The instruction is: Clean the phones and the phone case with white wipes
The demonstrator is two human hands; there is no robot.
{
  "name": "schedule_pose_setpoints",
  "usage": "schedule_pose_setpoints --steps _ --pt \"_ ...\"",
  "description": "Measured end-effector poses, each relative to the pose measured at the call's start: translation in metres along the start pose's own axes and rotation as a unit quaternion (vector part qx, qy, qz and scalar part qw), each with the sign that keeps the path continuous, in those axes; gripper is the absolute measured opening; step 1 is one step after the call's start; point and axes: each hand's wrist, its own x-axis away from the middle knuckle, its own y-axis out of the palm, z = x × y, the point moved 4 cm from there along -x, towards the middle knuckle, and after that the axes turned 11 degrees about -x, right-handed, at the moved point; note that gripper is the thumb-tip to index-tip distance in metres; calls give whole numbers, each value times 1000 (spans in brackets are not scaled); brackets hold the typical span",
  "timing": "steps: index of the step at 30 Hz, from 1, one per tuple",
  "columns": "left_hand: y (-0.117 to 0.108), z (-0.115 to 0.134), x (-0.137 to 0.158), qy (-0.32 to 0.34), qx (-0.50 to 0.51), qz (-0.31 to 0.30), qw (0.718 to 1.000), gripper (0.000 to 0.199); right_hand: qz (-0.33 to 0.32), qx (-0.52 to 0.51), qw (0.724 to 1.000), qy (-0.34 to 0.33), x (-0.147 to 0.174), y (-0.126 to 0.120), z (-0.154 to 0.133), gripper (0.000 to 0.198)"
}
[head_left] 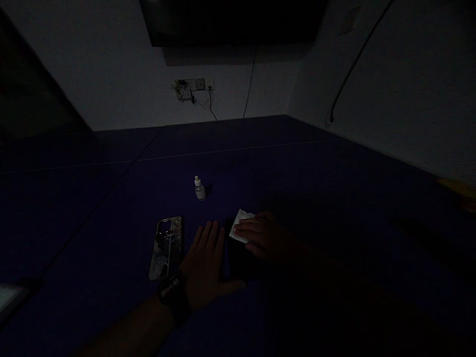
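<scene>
My left hand (206, 267) lies flat with its fingers stretched forward and its thumb out to the right, along the near left edge of a flat black rectangular object (238, 260). My right hand (266, 235) holds a folded white tissue (240, 225) under its fingers, pressed on the far part of that black object. Shadow hides much of the black object's right side. Left of my left hand is a phone case (167, 248) with a picture on its back and a large camera cutout. A small clear dropper bottle (200, 191) with a white top stands upright beyond my hands.
The dark blue surface (238, 171) reaches back to a pale wall. A bright-screened device (11, 297) is partly in view at the left edge. Wall sockets (195, 85) with cables sit below a large dark screen (238, 22). Something yellow (459, 188) lies at the right.
</scene>
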Motion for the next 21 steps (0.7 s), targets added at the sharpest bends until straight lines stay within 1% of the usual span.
schedule_pose_setpoints --steps 3,6,8,12,15,18,21 --pt "-1 0 0 2 -1 5 1000 121 24 26 999 34 -1 -3 3 40" --pt "-1 0 -1 0 1 0 1000 121 48 27 997 60 1 -9 8 34" --pt "-2 0 -1 -3 2 -5 1000 122 36 8 998 50 2 -10 8 33" --pt "-1 0 -1 -2 0 0 1000 122 4 -16 1000 3 -1 -2 1 37" --pt "0 -1 0 3 0 13 1000 121 17 2 1000 20 -3 -1 1 41" --pt "2 -2 1 6 2 11 1000 120 35 12 998 53 -2 -5 6 38" --pt "2 -1 1 3 4 7 1000 122 39 -4 998 40 2 -7 8 33"
